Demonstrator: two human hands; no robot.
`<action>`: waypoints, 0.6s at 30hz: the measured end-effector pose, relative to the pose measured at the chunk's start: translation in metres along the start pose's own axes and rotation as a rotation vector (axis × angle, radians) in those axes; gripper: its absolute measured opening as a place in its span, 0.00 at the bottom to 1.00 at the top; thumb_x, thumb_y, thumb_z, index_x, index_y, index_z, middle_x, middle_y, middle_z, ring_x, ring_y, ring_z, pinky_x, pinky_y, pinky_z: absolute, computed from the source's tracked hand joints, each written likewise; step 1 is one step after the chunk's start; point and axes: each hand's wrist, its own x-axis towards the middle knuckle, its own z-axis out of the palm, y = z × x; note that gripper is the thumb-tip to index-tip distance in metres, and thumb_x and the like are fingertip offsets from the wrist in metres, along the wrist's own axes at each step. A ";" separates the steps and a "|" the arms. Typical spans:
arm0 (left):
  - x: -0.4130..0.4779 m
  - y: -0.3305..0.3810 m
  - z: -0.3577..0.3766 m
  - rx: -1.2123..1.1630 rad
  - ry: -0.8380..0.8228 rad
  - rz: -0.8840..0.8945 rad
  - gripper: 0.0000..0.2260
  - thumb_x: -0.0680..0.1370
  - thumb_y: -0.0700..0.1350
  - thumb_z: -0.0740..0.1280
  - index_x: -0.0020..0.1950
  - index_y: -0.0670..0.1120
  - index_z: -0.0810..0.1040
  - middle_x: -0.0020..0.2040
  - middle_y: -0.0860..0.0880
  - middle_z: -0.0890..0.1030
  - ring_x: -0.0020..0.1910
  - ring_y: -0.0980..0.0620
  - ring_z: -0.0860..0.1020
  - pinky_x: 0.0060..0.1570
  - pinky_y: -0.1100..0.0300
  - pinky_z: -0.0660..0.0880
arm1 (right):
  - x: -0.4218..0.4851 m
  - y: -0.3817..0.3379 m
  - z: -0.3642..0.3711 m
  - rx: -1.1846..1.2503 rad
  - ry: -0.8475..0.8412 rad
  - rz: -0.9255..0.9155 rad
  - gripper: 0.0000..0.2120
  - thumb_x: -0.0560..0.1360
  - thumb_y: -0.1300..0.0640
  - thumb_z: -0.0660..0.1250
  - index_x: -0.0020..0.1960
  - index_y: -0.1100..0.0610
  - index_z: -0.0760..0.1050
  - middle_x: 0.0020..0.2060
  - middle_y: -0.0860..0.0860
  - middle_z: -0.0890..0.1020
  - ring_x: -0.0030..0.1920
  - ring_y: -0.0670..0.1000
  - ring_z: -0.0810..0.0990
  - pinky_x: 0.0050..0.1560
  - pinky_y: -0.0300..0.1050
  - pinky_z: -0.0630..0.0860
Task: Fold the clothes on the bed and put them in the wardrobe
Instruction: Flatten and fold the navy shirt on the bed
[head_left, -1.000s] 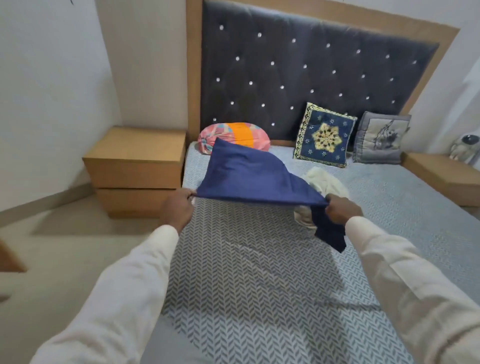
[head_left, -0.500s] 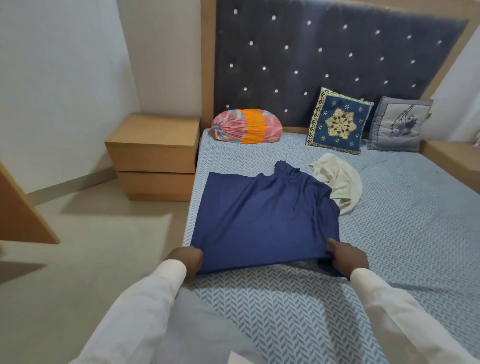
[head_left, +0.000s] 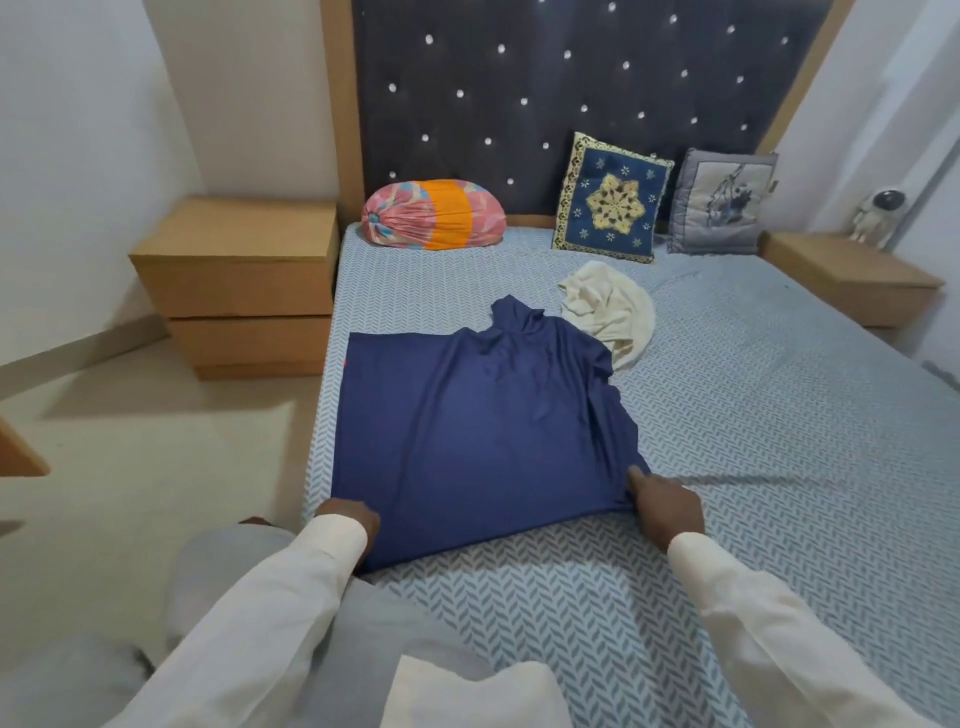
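A navy blue garment (head_left: 478, 431) lies spread flat on the bed (head_left: 753, 415), near its left edge, with a bunched part at its far end. My left hand (head_left: 353, 519) grips the garment's near left corner. At the near right corner, my right hand (head_left: 665, 506) pinches the cloth, which is pulled into creases there. A crumpled cream garment (head_left: 608, 306) rests just beyond the blue one, partly under its far right edge.
A pink and orange bolster (head_left: 434, 214), a blue patterned cushion (head_left: 610, 200) and a grey cushion (head_left: 719, 205) line the padded headboard. Wooden nightstands stand left (head_left: 239, 280) and right (head_left: 852, 275), the right one with a small astronaut figure (head_left: 878, 213). Bare floor lies to the left.
A second ago both hands held the blue garment up in the air. It has since come down flat on the bed and been drawn toward me, both hands still on its near corners.
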 end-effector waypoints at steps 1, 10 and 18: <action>-0.002 0.001 0.001 0.011 0.007 -0.006 0.24 0.78 0.44 0.66 0.73 0.43 0.68 0.72 0.44 0.70 0.69 0.44 0.72 0.66 0.51 0.70 | -0.004 0.000 0.004 -0.011 0.000 0.012 0.19 0.79 0.57 0.55 0.70 0.53 0.62 0.58 0.54 0.79 0.55 0.56 0.81 0.46 0.47 0.73; -0.021 0.017 -0.013 0.032 -0.223 0.061 0.23 0.83 0.47 0.59 0.77 0.41 0.60 0.78 0.44 0.61 0.75 0.44 0.62 0.71 0.53 0.60 | -0.029 -0.002 0.009 0.061 -0.424 0.057 0.14 0.74 0.54 0.65 0.59 0.51 0.72 0.57 0.53 0.79 0.58 0.55 0.80 0.53 0.45 0.74; 0.003 0.020 -0.017 -0.343 0.101 0.000 0.11 0.74 0.50 0.65 0.53 0.48 0.79 0.52 0.49 0.82 0.47 0.48 0.80 0.51 0.56 0.78 | 0.001 0.050 0.027 0.837 -0.164 0.553 0.20 0.71 0.43 0.71 0.42 0.61 0.76 0.39 0.58 0.81 0.43 0.59 0.81 0.42 0.46 0.72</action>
